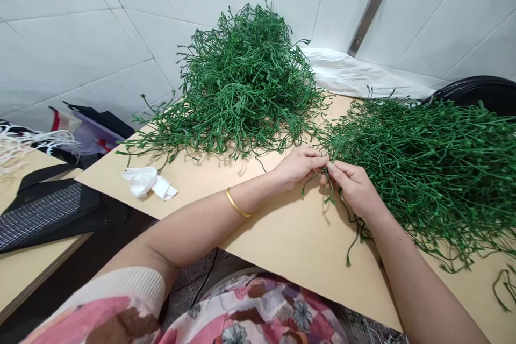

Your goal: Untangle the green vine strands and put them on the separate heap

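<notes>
Left hand, right hand pinch thin green bud-tipped strands, mid-frame above flat tan table; light grip best (snagging likely), clear of bushy green pile, frame right.

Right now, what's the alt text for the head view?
A person's left hand and right hand pinch a thin green stem over a tan table. One green heap rises behind, another heap spreads right; a crumpled white scrap lies left.
</notes>
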Motion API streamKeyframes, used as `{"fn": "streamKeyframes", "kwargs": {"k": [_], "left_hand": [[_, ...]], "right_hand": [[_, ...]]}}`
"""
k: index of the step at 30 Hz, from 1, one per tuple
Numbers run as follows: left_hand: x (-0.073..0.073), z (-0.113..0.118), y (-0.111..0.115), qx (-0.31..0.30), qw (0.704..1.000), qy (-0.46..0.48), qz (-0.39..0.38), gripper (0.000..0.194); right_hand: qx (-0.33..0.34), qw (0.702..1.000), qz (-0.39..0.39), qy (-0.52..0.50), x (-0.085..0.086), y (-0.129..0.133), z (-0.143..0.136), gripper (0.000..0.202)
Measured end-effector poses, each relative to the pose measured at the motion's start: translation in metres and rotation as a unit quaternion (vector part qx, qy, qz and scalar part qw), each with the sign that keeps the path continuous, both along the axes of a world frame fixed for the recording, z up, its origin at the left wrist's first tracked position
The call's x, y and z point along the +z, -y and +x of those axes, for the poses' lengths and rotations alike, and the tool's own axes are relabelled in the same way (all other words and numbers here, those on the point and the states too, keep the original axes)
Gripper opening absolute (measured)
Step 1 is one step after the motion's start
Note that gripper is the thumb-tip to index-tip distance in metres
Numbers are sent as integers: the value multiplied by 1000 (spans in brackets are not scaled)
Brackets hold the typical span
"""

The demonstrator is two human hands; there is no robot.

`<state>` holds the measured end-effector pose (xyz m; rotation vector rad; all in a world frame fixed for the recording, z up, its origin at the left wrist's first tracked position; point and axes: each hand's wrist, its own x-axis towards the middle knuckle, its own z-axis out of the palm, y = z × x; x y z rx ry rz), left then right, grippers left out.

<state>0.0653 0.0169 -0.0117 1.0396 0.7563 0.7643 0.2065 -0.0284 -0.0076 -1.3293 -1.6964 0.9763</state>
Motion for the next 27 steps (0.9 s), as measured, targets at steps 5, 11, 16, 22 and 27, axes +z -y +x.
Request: {"fn": "streamKeyframes", "kwargs": {"k": [5,11,16,22,27], "left_hand": [[1,0,-2,80,997,18,-2,18],[1,0,-4,79,996,11,-47,18],[0,-2,-5,82,996,18,-42,17],[-5,-3,-9,82,996,27,-31,17],[-1,-4,-7,81,996,21,-34,18]], "right_hand": [[-55,996,-4,-76,-4,0,1,25],[-180,976,121,-11,-2,4,0,15],[-133,933,274,192,-4,6,-1,13],[-95,919,280,260,-13,1,1,21],[-67,910,286,292,-14,2,1,19]]}}
